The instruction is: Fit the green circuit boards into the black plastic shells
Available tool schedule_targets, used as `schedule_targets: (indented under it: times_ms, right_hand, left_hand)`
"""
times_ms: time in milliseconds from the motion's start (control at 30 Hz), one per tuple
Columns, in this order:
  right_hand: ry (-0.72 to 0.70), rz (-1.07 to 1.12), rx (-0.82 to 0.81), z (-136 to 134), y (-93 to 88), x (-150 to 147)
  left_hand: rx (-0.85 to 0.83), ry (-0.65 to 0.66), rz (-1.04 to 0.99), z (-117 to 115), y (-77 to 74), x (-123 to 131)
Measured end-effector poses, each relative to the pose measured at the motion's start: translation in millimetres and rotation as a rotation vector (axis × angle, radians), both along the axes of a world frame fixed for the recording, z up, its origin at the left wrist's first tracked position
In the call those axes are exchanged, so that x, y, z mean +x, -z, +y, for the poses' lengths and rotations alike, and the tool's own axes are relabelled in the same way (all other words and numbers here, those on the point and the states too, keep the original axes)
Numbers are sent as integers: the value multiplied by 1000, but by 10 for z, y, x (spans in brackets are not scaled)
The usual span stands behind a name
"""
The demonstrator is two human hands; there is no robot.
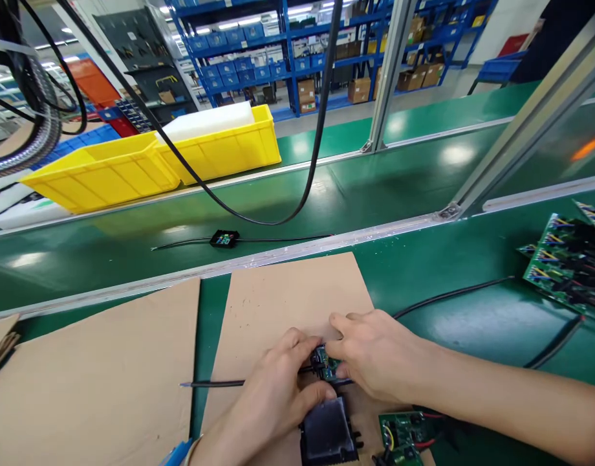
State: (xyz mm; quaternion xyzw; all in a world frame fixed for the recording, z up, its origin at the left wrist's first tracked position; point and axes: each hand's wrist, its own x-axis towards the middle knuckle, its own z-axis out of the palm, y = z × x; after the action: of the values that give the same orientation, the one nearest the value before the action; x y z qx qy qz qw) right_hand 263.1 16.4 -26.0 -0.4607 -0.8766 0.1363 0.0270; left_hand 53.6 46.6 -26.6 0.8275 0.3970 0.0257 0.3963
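A small green circuit board [330, 369] sits in the grip of both hands above a cardboard sheet [302, 291]. My left hand [282, 382] has fingers and thumb closed around its left end, where a black cable [217, 384] runs out to the left. On the right end, the fingertips of my right hand [370, 349] pinch the board and hide part of it. Another black cable [447, 296] leads away behind the right hand. Just below my left thumb lies a black plastic case [328, 430]. A second circuit board [404, 430] with red and yellow wires is under my right forearm.
Stacked green boards with wires [564, 259] lie at right. A cardboard sheet [108, 375] is on the left. Beyond the metal rail [278, 259], a small black box with cables [224, 239] rests on the green surface. Yellow bins [108, 171] stand farther back; a black cable [259, 220] hangs in front.
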Motion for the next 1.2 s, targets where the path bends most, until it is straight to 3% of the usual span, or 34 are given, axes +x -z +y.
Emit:
schedule_targets:
  times_ms: [133, 300, 367, 500, 567, 700, 833, 900, 967, 1100, 1200]
  right_hand:
    - [54, 3, 14, -20, 64, -29]
    - [60, 30, 42, -23, 142, -42]
    - [69, 39, 36, -30, 155, -32]
    - [75, 70, 47, -62, 178, -9]
    - [76, 87, 49, -74, 189, -7]
    - [87, 109, 60, -62, 181, -29]
    - [81, 115, 80, -34, 144, -44]
    - [92, 128, 62, -22, 118, -38]
    - [105, 147, 9, 5, 76, -34]
    - [118, 135, -73, 148, -51, -102]
    - [114, 18, -87, 260, -111, -217]
  left_hand:
    - [-144, -22, -98, 73, 18, -128]
    - [-344, -47, 28, 157, 7, -148]
    - [-207, -48, 45, 99, -14, -98]
    - [376, 13, -74, -94, 39, -39]
    - [576, 70, -88, -146, 113, -58]
    - [797, 238, 66, -164, 190, -89]
    - [970, 450, 393, -219, 128, -11]
    - [1032, 499, 493, -246, 103, 25]
    - [1021, 448, 458, -253, 104, 28]
    - [841, 238, 294, -217, 144, -37]
    - [692, 179, 202, -189, 180, -84]
